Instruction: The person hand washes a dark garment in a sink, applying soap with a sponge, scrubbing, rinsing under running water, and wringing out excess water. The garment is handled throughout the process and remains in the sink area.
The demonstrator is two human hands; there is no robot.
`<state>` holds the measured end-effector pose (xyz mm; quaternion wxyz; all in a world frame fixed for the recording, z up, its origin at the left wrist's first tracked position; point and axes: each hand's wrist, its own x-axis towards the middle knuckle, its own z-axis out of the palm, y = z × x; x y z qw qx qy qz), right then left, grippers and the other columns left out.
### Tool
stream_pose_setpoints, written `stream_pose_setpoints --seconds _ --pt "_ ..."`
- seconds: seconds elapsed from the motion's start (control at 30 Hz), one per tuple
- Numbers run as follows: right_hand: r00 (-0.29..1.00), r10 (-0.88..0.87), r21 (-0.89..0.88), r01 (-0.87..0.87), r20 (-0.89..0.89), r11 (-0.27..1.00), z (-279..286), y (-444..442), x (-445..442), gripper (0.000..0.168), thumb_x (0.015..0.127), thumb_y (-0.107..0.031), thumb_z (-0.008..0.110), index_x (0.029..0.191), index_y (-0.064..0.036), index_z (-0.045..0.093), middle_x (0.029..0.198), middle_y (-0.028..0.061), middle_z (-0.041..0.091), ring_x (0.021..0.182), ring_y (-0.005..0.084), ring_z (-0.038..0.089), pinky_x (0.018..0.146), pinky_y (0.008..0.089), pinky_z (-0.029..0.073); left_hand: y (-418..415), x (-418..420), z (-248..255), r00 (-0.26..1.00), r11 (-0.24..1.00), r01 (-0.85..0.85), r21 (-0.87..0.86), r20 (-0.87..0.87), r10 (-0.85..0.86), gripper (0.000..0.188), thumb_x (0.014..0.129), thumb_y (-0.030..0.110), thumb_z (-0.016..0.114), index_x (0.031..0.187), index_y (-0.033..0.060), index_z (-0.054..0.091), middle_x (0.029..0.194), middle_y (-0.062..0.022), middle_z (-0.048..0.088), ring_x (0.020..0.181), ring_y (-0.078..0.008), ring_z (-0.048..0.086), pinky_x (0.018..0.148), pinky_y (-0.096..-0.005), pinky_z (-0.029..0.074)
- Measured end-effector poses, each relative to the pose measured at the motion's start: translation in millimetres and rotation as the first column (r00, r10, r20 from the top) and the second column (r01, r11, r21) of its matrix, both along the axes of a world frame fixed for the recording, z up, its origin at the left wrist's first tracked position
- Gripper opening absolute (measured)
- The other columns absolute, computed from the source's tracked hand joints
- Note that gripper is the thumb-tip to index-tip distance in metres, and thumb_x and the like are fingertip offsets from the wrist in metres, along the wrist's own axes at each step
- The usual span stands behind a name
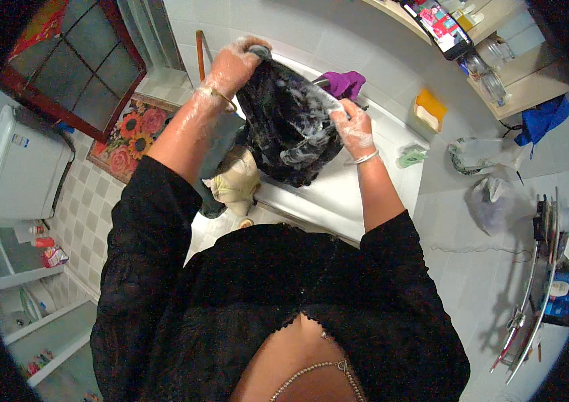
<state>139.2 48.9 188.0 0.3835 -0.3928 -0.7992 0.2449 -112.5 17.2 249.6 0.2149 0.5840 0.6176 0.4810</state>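
A dark, wet garment (289,125), streaked with white suds, hangs stretched between my two hands. My left hand (234,68), wet and foamy, grips its upper left edge. At the garment's right edge, my right hand (352,125) has its fingers closed on the cloth, with suds on the knuckles. Below and behind the cloth lies a white basin or tub (334,198); the cloth hides much of its inside. A purple cloth (342,84) rests over a metal fitting at the tub's far side.
A pale green item (411,156) lies on the tub's right rim. Above it, a yellow holder (430,108) is on the wall. A bucket (221,145) with pale cloth (236,178) stands left of the tub. A phone (440,27) leans on the shelf (515,90). A floral mat (131,133) covers some floor.
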Motion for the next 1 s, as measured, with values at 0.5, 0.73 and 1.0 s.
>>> stream_pose_setpoints --seconds 0.5,0.73,1.0 --pt "0.991 -0.119 0.054 0.116 0.059 0.992 -66.4 26.4 52.0 0.028 0.061 0.004 0.050 0.084 -0.010 0.054 0.081 0.0130 0.056 0.079 0.0309 0.054 0.071 0.0376 0.043 -8.8 13.0 33.5 1.000 0.996 -0.026 0.086 0.018 0.024 0.023 0.068 0.006 0.043 0.083 -0.0004 0.060 0.078 -0.0043 0.059 0.074 -0.0113 0.053 0.068 -0.0225 0.042" --pt "0.989 0.076 -0.238 -0.105 -0.126 0.966 -29.9 51.7 77.0 0.014 0.070 -0.007 0.048 0.080 -0.004 0.057 0.066 0.0105 0.057 0.061 0.0227 0.056 0.060 0.0317 0.043 -12.0 -31.7 -21.3 0.979 0.974 -0.199 -0.112 -0.067 0.193 0.023 0.068 0.003 0.044 0.081 0.0043 0.063 0.076 -0.0061 0.061 0.067 -0.0132 0.055 0.063 -0.0234 0.043" --pt "0.736 0.090 -0.381 -0.446 -0.671 0.810 -48.6 51.8 57.9 0.028 0.081 -0.011 0.051 0.106 0.001 0.050 0.098 0.0082 0.054 0.091 0.0137 0.049 0.085 0.0265 0.038 -12.3 -21.2 -48.6 0.862 0.979 0.150 -0.140 0.503 -0.060 0.027 0.074 0.016 0.047 0.094 -0.0003 0.055 0.082 -0.0097 0.058 0.072 -0.0191 0.056 0.069 -0.0282 0.046"
